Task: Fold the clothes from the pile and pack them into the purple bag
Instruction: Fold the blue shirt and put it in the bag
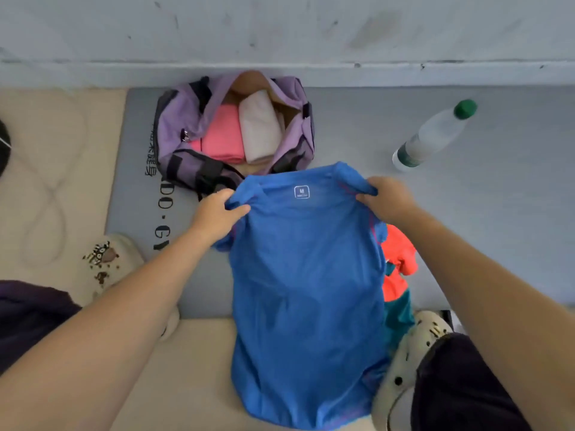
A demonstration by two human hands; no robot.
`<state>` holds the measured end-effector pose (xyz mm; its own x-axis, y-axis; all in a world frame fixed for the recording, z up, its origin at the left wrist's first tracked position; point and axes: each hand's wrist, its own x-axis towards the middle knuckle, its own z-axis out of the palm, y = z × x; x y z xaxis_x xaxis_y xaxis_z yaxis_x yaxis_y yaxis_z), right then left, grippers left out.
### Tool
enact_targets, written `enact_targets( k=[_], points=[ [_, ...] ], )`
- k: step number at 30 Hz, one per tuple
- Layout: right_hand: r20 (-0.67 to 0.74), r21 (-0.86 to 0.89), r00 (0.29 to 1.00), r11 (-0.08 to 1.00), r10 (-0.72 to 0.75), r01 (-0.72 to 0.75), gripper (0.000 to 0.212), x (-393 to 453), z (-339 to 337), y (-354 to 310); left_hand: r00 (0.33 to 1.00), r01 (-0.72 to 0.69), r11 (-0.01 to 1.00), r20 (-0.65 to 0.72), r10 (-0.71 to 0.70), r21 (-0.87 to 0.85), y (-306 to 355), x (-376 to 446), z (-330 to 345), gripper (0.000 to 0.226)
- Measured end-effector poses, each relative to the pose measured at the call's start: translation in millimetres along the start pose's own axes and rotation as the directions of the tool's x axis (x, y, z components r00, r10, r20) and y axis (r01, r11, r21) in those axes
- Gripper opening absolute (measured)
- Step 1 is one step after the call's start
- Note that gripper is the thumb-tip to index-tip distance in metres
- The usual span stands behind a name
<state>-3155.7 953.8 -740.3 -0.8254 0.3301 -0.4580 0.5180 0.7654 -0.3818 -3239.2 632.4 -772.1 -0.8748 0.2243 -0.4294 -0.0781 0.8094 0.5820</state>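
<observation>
Two hands held one blue T-shirt (306,290) up by its shoulders above a grey mat (357,135) that lay on the floor against a pale wall (280,29). The shirt was the largest thing in sight: it hung long and loose from near the mat's middle down past the mat's near edge, with a small white size label showing inside the collar. The left hand (214,213) gripped the left shoulder, its fingers (239,209) clenched on a bunch of blue cloth; the right hand (387,199) gripped the right shoulder in the same way, thumb and fingers pinching the fabric.

Next in size, the purple bag (233,132) sat unzipped by the mat's far edge, towards its left corner, touching the wall. Inside it lay a folded pink garment (222,133) on the left and a folded white garment (259,129) just beside it on the right.

An orange and teal garment (396,275) lay crumpled at the mat's near edge, partly hidden behind the shirt's right side.

A clear plastic bottle (432,136) with a green cap lay on the right part of the mat, well apart from the bag.

Pale clogs showed at both sides, the left clog (109,262) at the mat's near left corner and the right clog (404,362) below the orange garment.
</observation>
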Motion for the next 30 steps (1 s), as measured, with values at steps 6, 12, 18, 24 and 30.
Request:
enact_targets(
  k=[6,12,18,24,30],
  points=[
    [-0.35,0.418,0.907,0.905,0.235,-0.073,0.017,-38.6,50.7,28.9,0.928,0.195,0.941,-0.258,-0.268,-0.277,-39.0,-29.4,38.7,0.037],
    [-0.115,0.568,0.88,0.757,0.462,-0.323,0.041,-73.0,96.7,61.6,0.833,0.492,0.71,0.035,-0.553,-0.504,-64.2,-59.1,87.4,0.041],
    [0.087,0.36,0.864,0.794,0.495,-0.491,0.045,-67.9,92.1,71.0,0.691,0.677,0.334,0.412,-0.594,-0.656,-60.1,-59.9,89.7,0.021],
    [0.21,0.601,0.874,0.648,0.438,-0.468,0.033,-70.0,89.7,73.9,0.792,0.534,0.276,0.358,-0.495,-0.799,-62.5,-62.4,80.9,0.02],
    [0.439,0.875,0.86,0.095,0.259,-0.475,0.036,-78.2,84.2,70.9,0.848,0.49,0.115,0.443,-0.291,-0.864,-77.0,-67.4,60.5,0.037]
  ],
)
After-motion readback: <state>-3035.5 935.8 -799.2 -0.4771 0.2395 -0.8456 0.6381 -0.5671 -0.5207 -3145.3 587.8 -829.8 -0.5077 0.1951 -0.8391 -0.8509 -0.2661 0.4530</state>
